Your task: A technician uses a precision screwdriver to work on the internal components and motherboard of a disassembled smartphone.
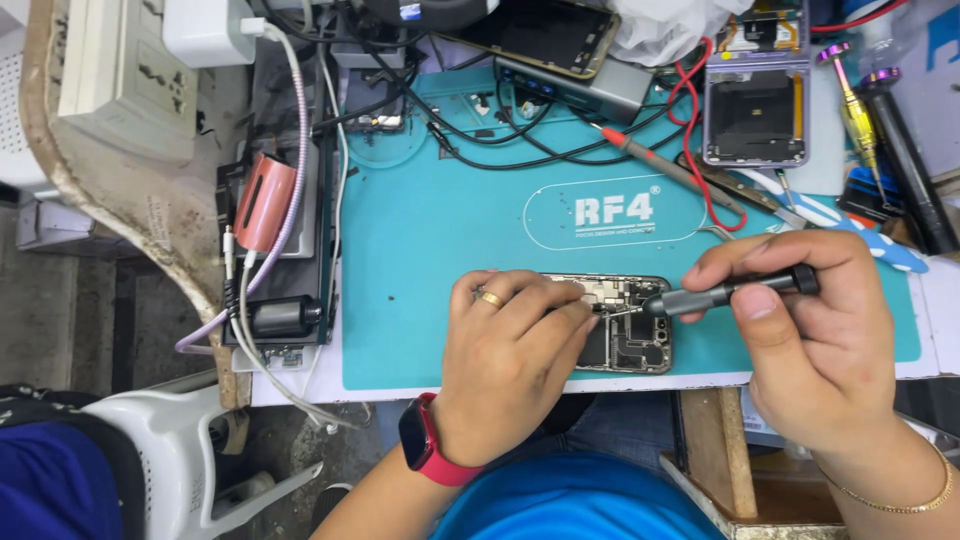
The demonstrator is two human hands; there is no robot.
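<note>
An opened phone [630, 340] with its insides bare lies on the teal work mat [440, 250] near the front edge. My left hand [510, 360], with a ring and a red watch at the wrist, rests on the phone's left part and pins it down. My right hand [810, 330] grips a dark precision screwdriver [720, 293]. Its tip points left and touches the phone's upper inner part, beside my left fingertips.
A purple opened device [755, 100] lies at the back right, with red and black probe leads [680, 150] trailing beside it. Another phone [545, 35], a grey hub [590, 88], tweezers [745, 195] and pen tools [905, 150] crowd the back. A cable-laden stand [275, 240] flanks the mat's left.
</note>
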